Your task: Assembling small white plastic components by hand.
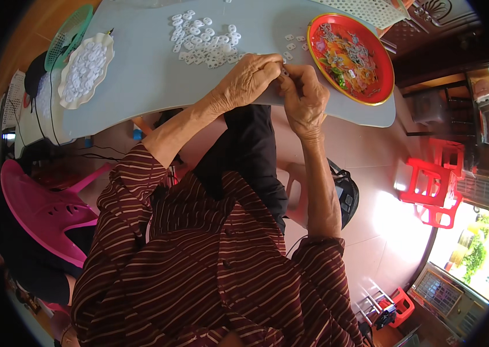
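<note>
White plastic clips [207,41] lay heaped on the pale grey bench [140,75] just beyond both hands, nearer the left hand [248,81], which met the right hand [302,95] pinching one small piece [284,73].

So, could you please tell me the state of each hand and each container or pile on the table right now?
left hand: closed, fingertips pinching a small part against the right hand
right hand: closed on the same small part
small part: held between both hands, mostly hidden
pile of white pieces: loose, spread on the table
red tray: flat, holding mixed small pieces
white dish: full of white pieces
</note>
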Action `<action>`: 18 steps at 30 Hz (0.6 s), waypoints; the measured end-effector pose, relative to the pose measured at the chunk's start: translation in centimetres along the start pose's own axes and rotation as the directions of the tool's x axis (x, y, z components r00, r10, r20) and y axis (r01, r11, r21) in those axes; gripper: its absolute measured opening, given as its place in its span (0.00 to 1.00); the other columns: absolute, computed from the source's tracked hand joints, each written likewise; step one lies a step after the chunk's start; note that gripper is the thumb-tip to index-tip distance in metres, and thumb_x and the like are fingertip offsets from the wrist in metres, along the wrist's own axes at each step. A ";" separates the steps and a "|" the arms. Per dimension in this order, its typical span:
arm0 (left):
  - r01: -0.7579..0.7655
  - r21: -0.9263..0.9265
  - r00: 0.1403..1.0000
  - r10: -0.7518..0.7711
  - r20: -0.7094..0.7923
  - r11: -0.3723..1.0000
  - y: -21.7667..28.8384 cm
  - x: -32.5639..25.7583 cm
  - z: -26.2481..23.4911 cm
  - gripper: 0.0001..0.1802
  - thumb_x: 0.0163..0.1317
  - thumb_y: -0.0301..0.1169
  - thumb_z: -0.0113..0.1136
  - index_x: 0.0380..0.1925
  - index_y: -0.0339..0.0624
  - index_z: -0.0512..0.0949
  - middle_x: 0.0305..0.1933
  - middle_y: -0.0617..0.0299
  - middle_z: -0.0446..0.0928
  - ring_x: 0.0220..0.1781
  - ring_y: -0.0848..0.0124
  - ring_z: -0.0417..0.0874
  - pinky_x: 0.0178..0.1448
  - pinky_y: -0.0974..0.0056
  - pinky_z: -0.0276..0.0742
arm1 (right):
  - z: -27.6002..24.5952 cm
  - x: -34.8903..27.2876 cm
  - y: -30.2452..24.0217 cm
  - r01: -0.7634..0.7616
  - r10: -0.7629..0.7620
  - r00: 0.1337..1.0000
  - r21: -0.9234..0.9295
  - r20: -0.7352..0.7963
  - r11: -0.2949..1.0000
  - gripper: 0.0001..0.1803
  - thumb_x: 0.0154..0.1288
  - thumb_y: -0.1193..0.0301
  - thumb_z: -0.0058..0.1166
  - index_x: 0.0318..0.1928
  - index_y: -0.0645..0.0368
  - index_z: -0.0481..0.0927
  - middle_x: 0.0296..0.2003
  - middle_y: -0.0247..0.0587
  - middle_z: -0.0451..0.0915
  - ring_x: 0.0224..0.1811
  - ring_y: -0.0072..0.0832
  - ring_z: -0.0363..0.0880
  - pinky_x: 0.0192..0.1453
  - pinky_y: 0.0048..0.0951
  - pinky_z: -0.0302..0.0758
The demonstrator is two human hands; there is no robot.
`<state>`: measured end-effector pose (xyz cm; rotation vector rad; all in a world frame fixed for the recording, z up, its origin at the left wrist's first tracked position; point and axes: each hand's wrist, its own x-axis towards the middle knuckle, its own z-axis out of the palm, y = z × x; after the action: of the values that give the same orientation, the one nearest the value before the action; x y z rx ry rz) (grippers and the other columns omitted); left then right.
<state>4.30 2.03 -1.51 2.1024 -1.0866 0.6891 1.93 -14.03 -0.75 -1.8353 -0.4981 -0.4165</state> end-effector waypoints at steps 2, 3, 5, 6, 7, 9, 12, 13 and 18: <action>0.012 0.000 1.000 -0.012 -0.010 1.000 0.0 0.0 0.1 0.11 0.56 0.23 0.50 0.40 0.37 0.64 0.40 0.49 0.72 0.32 0.50 0.76 0.33 0.56 0.73 | 0.0 0.1 -0.4 -0.014 0.014 1.000 0.023 -0.007 1.000 0.08 0.57 0.80 0.58 0.38 0.64 0.75 0.23 0.41 0.78 0.23 0.24 0.78 0.29 0.24 0.73; 0.024 -0.001 1.000 -0.024 -0.021 1.000 0.2 0.4 -0.1 0.11 0.57 0.23 0.49 0.40 0.37 0.64 0.40 0.49 0.72 0.32 0.50 0.76 0.33 0.56 0.73 | -0.1 0.1 -0.6 -0.028 0.029 1.000 0.044 -0.013 0.999 0.08 0.58 0.80 0.57 0.38 0.64 0.75 0.24 0.39 0.78 0.24 0.22 0.77 0.29 0.23 0.73; 0.231 -0.126 0.972 -0.226 0.059 0.965 1.2 0.9 -0.6 0.08 0.59 0.25 0.48 0.39 0.36 0.65 0.37 0.50 0.72 0.31 0.51 0.75 0.33 0.57 0.72 | -0.3 0.4 -0.9 -0.080 0.080 0.997 0.105 0.003 0.991 0.07 0.59 0.80 0.56 0.38 0.65 0.75 0.24 0.38 0.78 0.25 0.20 0.77 0.30 0.22 0.73; 0.435 -0.230 0.899 -0.405 0.167 0.871 1.5 1.2 -0.9 0.07 0.62 0.27 0.47 0.37 0.36 0.65 0.34 0.51 0.71 0.30 0.53 0.75 0.33 0.57 0.71 | -0.4 0.6 -0.9 -0.138 0.136 0.990 0.168 0.022 0.976 0.07 0.59 0.80 0.55 0.39 0.65 0.75 0.24 0.36 0.78 0.26 0.18 0.77 0.30 0.20 0.73; 0.350 -0.239 0.937 -0.343 0.069 0.906 1.1 1.2 -0.1 0.11 0.67 0.35 0.43 0.34 0.36 0.67 0.26 0.53 0.70 0.27 0.57 0.71 0.33 0.59 0.69 | -0.5 0.8 -0.8 -0.129 0.127 0.992 0.162 0.026 0.978 0.07 0.59 0.80 0.55 0.39 0.65 0.75 0.24 0.36 0.78 0.26 0.18 0.77 0.30 0.20 0.73; 0.482 -0.333 0.874 -0.470 0.122 0.810 1.8 1.6 -0.8 0.15 0.68 0.38 0.41 0.33 0.36 0.67 0.24 0.55 0.69 0.26 0.59 0.69 0.33 0.60 0.68 | -1.0 1.1 0.0 -0.181 0.159 0.983 0.312 0.097 0.933 0.07 0.60 0.81 0.53 0.40 0.66 0.74 0.25 0.34 0.78 0.27 0.18 0.77 0.32 0.19 0.74; 0.592 -0.457 0.788 -0.596 0.154 0.664 2.3 1.1 -1.8 0.20 0.69 0.43 0.39 0.31 0.36 0.68 0.21 0.58 0.67 0.24 0.64 0.67 0.34 0.62 0.67 | -1.2 3.7 -0.8 -0.188 0.166 0.981 0.297 0.099 0.936 0.06 0.62 0.81 0.51 0.40 0.66 0.74 0.26 0.34 0.77 0.27 0.17 0.77 0.31 0.19 0.74; 0.575 -0.512 0.788 -0.600 0.137 0.638 2.6 1.0 -1.9 0.21 0.70 0.44 0.38 0.30 0.37 0.69 0.21 0.59 0.67 0.24 0.67 0.67 0.34 0.64 0.66 | -2.2 5.5 -0.9 -0.149 0.137 0.988 0.233 0.068 0.961 0.05 0.62 0.80 0.50 0.39 0.66 0.74 0.26 0.34 0.77 0.26 0.16 0.76 0.30 0.19 0.74; 0.594 -0.560 0.758 -0.636 0.147 0.578 3.9 0.7 -2.3 0.18 0.69 0.39 0.39 0.25 0.38 0.66 0.18 0.62 0.64 0.22 0.73 0.65 0.31 0.66 0.65 | -8.0 19.5 2.9 -0.125 0.177 0.964 0.250 -0.197 0.960 0.08 0.60 0.76 0.52 0.38 0.68 0.77 0.22 0.36 0.78 0.23 0.21 0.76 0.31 0.21 0.75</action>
<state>1.04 1.77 1.67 1.7051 -0.3606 0.0494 19.69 -19.92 9.35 -1.5632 -0.2418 -0.4280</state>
